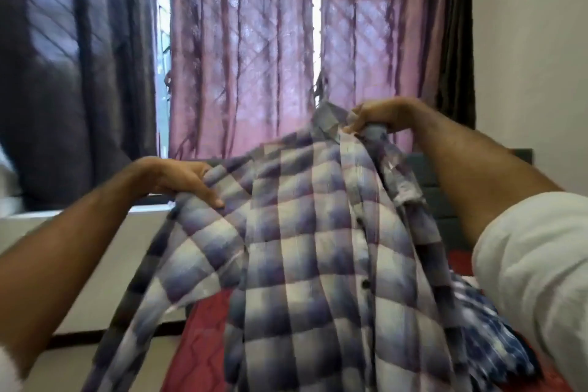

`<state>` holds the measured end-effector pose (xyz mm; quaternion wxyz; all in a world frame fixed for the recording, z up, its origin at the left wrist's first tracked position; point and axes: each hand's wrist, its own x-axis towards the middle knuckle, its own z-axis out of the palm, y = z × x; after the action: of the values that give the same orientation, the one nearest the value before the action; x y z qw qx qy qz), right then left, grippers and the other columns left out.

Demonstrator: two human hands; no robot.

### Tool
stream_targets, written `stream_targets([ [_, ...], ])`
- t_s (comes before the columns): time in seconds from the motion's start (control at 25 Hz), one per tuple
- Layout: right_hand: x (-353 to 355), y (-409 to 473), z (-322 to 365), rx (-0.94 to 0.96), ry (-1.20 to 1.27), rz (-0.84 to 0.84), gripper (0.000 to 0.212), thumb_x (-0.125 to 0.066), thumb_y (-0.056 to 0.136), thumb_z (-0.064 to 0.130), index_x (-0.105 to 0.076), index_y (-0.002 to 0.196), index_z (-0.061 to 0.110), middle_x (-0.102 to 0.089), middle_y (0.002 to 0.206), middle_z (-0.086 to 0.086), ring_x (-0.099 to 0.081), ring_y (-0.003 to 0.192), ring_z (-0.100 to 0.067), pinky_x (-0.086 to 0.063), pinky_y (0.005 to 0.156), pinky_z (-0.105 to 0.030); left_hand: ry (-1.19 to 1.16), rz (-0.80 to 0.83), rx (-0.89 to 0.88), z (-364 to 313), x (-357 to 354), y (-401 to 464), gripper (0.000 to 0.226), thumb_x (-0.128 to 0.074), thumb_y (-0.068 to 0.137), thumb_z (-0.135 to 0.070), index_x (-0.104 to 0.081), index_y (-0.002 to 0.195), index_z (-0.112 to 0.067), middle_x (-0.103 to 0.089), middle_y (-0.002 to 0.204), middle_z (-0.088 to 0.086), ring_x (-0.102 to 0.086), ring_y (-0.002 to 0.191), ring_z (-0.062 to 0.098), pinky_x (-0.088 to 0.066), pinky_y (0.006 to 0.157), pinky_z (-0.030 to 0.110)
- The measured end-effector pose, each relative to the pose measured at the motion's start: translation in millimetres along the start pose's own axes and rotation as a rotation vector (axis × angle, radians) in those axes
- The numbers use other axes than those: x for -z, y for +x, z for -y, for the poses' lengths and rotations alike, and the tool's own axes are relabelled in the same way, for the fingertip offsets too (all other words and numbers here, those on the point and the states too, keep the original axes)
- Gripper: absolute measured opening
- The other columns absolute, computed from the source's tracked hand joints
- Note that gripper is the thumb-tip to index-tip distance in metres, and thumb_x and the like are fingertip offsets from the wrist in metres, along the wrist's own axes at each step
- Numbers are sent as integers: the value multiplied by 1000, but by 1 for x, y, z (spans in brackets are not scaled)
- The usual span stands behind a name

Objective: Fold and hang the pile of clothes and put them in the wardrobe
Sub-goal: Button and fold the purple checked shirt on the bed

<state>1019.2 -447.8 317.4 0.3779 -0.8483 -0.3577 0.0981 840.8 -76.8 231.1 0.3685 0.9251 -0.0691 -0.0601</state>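
Observation:
A blue and white checked shirt (302, 248) hangs in the air in front of me, its buttoned front facing me. My left hand (184, 180) grips its shoulder on the left side. My right hand (378, 119) pinches the fabric at the collar, held higher than the left. The shirt's lower part drapes down over the red bed cover (197, 353). A darker blue patterned garment (486, 331) lies on the bed at the right, partly hidden by the shirt and my right sleeve.
Pink curtains (241, 73) and dark curtains (73, 89) cover the window straight ahead. A dark headboard (445, 194) stands behind the bed at the right. Pale floor (95, 280) lies to the left of the bed. No wardrobe or hanger is in view.

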Motion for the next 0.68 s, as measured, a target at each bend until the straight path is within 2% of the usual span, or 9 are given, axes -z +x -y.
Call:
stream_targets([
  [0.04, -18, 28, -23, -81, -104, 63, 36, -92, 57, 36, -75, 77, 10, -70, 83, -13, -66, 65, -25, -54, 57, -31, 97, 23, 92, 32, -3, 2, 63, -98, 55, -45, -75, 98, -5, -71, 83, 11, -66, 63, 24, -53, 52, 27],
  [0.12, -67, 71, -64, -161, -106, 236, 17, -83, 69, 22, -75, 77, 10, -71, 83, -13, -68, 64, -22, -56, 57, -29, 97, 77, 226, 97, -10, 6, 75, -96, 43, -59, -74, 94, -9, -66, 74, 6, -56, 55, 15, -39, 44, 18],
  [0.2, -111, 100, -97, -225, 1, 377, 7, -69, 84, 14, -73, 80, 10, -71, 81, -13, -69, 63, -21, -58, 58, -30, -42, 52, 290, 154, -13, 12, 73, -97, 47, -53, -75, 98, -5, -72, 91, 16, -64, 74, 28, -48, 57, 24],
  [0.28, -138, 136, -126, -263, 100, 465, 14, -62, 89, 10, -73, 79, 8, -72, 76, -11, -70, 61, -21, -59, 56, -30, -214, 43, 313, 201, -12, 24, 70, -95, 57, -40, -73, 107, 4, -70, 111, 30, -68, 93, 40, -57, 74, 38],
  [0.44, -168, 214, -167, -287, 108, 532, 9, -67, 87, 12, -74, 84, 7, -74, 80, -11, -72, 66, -21, -60, 60, -31, -242, -72, 300, 260, -17, 78, 44, -84, 79, -24, -69, 111, 3, -73, 108, 25, -71, 95, 39, -61, 77, 41],
  [0.48, -174, 240, -175, -298, 70, 494, 10, -66, 91, 11, -73, 84, 8, -74, 79, -9, -72, 67, -20, -60, 60, -30, -155, -180, 268, 277, -17, 100, 36, -81, 83, -23, -69, 110, -3, -75, 103, 19, -73, 92, 35, -61, 76, 40],
  [0.56, -193, 294, -198, -220, -167, 239, 4, -68, 93, 14, -69, 90, 12, -73, 87, -5, -71, 82, -22, -58, 66, -31, 82, -464, 243, 317, -17, 149, 34, -77, 86, -28, -66, 115, -14, -74, 105, 11, -71, 90, 31, -60, 77, 43],
  [0.64, -236, 339, -246, -147, -643, -188, 35, -74, 88, 28, -62, 118, 17, -63, 120, -8, -58, 117, -30, -50, 95, -43, 332, -616, 351, 356, -36, 195, 54, -73, 88, -31, -50, 135, -18, -61, 125, 10, -64, 103, 35, -57, 85, 48],
  [0.68, -268, 348, -278, -157, -726, -296, 56, -73, 86, 38, -53, 135, 19, -53, 137, -10, -49, 129, -33, -40, 106, -50, 457, -608, 366, 373, -58, 216, 62, -71, 89, -32, -43, 142, -19, -53, 134, 14, -59, 112, 39, -53, 91, 51],
])
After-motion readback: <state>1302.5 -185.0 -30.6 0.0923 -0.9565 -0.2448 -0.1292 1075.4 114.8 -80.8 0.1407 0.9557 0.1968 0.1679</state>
